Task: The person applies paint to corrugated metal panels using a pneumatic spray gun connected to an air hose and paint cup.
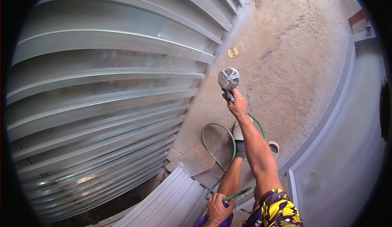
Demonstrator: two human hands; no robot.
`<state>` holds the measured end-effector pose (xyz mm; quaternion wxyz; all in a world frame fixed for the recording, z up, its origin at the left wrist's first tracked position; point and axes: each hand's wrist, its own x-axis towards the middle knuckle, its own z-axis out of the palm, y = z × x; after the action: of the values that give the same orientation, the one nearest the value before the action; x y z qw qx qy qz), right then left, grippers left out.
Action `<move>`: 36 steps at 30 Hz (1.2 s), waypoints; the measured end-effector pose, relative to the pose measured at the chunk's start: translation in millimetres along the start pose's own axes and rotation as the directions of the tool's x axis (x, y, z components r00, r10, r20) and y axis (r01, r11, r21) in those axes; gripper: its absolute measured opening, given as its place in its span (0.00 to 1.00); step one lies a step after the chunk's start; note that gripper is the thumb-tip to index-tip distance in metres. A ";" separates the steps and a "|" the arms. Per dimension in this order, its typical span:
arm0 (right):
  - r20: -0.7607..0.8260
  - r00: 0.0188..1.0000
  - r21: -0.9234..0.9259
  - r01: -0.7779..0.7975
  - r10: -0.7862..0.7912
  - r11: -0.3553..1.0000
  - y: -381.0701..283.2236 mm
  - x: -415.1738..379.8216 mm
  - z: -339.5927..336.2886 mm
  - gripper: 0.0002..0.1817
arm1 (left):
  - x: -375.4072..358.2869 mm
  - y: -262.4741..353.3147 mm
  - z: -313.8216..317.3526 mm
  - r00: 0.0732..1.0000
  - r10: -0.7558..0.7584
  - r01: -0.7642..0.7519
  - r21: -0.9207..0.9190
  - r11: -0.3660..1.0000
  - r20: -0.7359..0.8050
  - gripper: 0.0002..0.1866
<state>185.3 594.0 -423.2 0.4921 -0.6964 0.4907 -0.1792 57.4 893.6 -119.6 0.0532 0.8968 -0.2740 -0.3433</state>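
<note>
My right hand [238, 105] stretches forward, its fingers wrapped around the dark grip of a spray gun. The spray gun [228, 79] carries a round cup on top, its lid spattered and crossed with pale tape. Low in the view, close to my bent leg, my left hand [219, 207] is closed on a green hose [241, 192]. That hose loops over the floor and rises behind my right forearm; where it joins the gun is hidden.
Grey metal panels with raised ribs [110, 43] stand along the left. More grey strips [163, 202] lie at bottom left, beside a flat tan piece [192, 160]. A yellowish disc [232, 52] rests on the rough concrete floor [286, 72]. A large grey framed panel [343, 145] curves along the right.
</note>
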 end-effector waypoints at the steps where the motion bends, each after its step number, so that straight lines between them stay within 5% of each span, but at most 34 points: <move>1: -0.004 1.000 -0.012 -0.003 0.003 1.000 0.5 -0.6 1.5 0.22 | -1.0 -3.5 3.2 1.000 0.006 -0.006 0.001 1.000 -0.007 0.18; 17: 0.039 0.989 -0.183 0.148 -0.144 0.972 1.4 -16.1 33.0 0.15 | -6.0 -7.3 9.7 0.999 -0.049 0.049 -0.031 0.998 0.015 0.18; 25: 0.063 0.987 -0.100 0.155 -0.149 0.983 -4.3 -29.2 44.2 0.15 | -5.1 -1.8 5.7 0.997 -0.080 0.081 -0.058 0.995 0.012 0.17; 36: 0.008 1.000 0.043 -0.025 0.024 0.999 -8.9 -2.7 29.6 0.23 | -4.1 -1.8 3.3 0.995 -0.091 0.092 -0.060 0.994 0.033 0.18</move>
<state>210.3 611.8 -428.2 0.5109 -0.6803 0.4934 -0.1810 53.6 897.6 -120.2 0.0609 0.9010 -0.2227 -0.3673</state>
